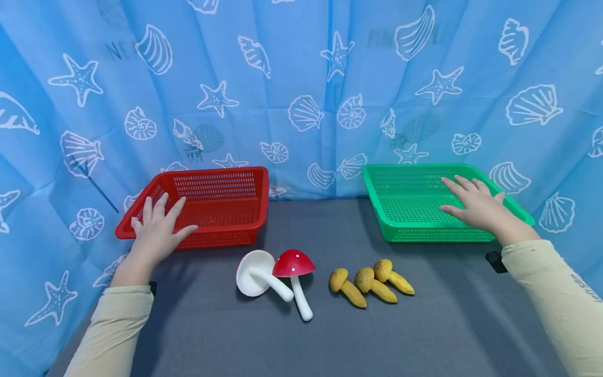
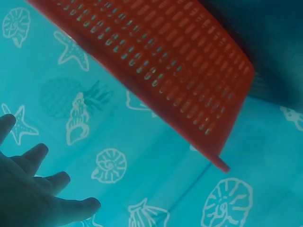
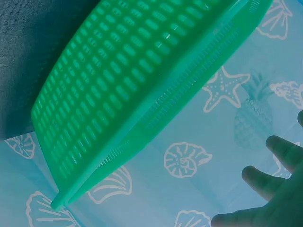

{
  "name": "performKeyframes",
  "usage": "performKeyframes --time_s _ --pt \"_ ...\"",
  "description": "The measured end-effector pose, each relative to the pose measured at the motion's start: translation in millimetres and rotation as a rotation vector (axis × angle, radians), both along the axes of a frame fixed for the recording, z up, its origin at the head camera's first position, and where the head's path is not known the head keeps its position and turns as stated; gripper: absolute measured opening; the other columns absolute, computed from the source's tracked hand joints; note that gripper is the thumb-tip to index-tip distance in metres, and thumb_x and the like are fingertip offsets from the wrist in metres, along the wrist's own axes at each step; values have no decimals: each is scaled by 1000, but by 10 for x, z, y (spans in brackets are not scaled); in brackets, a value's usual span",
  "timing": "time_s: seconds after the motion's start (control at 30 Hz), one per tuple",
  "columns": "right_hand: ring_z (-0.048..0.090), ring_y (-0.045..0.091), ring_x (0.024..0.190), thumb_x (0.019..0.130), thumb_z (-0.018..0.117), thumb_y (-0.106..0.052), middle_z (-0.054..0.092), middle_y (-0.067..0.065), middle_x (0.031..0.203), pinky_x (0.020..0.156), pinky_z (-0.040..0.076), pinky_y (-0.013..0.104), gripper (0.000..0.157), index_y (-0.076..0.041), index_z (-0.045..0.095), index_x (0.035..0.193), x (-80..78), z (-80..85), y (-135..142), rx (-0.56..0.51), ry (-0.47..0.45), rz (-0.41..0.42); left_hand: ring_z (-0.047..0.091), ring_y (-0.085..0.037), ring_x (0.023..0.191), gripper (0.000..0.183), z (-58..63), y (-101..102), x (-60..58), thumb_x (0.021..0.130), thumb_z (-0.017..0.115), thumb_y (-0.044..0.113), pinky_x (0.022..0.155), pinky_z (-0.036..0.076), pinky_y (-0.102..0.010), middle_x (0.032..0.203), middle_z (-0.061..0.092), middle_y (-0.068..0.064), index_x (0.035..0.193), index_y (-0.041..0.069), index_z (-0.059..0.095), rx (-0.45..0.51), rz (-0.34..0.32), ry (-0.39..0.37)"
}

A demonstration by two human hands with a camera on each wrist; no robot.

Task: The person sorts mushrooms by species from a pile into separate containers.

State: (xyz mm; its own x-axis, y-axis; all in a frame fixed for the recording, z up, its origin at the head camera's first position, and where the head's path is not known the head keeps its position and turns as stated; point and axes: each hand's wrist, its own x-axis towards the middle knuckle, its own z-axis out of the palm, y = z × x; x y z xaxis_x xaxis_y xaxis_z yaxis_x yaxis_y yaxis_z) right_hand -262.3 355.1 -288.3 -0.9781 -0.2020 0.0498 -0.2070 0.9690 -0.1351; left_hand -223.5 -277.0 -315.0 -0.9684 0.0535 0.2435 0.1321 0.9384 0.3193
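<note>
My left hand [image 1: 157, 230], fingers spread and holding nothing, hovers over the near left corner of a red plastic basket [image 1: 231, 236]. Over the right part of a green plastic basket [image 1: 424, 234] is my right hand [image 1: 480, 207], its fingers also spread with nothing in them. In the left wrist view, the fingers of the left hand [image 2: 42, 189] stand apart from the red basket's slotted wall [image 2: 165, 71]. The right wrist view has the right hand [image 3: 274, 189] to one side of the green basket [image 3: 104, 94]. Both baskets show only their bare mesh floors.
Between the hands on the dark grey table [image 1: 330, 345] lie two red-capped toy mushrooms, one showing its white underside [image 1: 256, 272], the other its spotted red cap [image 1: 294, 263]. Several yellow-brown mushrooms [image 1: 372, 285] lie to their right. A blue seashell-print curtain [image 1: 301, 68] hangs behind.
</note>
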Motion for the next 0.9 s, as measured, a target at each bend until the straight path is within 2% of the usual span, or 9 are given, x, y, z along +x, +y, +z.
performKeyframes --time_s 0.2,0.5,0.73,0.9 --pt "5 62 132 101 50 -40 10 33 152 86 2 87 75 -8 9 156 43 -54 -21 -41 34 0 -3 -54 140 88 -80 11 5 81 75 24 99 0 -79 151 11 -34 151 1 26 -6 -14 10" --pt "16 63 128 101 52 -35 18 36 149 87 11 84 69 -4 20 153 135 -208 -139 -92 115 8 -1 -51 141 82 -319 -46 -57 84 74 29 100 -1 -78 151 17 -32 149 1 32 37 -72 51" --pt "22 63 126 101 52 -32 23 37 146 87 17 82 66 -3 23 153 242 -307 -223 -143 166 21 6 -48 142 79 -520 -40 -123 82 76 31 104 -3 -75 150 27 -28 146 4 38 -12 -123 93" --pt "26 62 125 100 57 -24 28 38 143 89 23 78 63 1 28 150 309 -375 -307 -201 217 58 13 -47 141 73 -603 -35 -175 82 76 30 105 0 -74 147 34 -24 144 6 44 -25 -153 126"
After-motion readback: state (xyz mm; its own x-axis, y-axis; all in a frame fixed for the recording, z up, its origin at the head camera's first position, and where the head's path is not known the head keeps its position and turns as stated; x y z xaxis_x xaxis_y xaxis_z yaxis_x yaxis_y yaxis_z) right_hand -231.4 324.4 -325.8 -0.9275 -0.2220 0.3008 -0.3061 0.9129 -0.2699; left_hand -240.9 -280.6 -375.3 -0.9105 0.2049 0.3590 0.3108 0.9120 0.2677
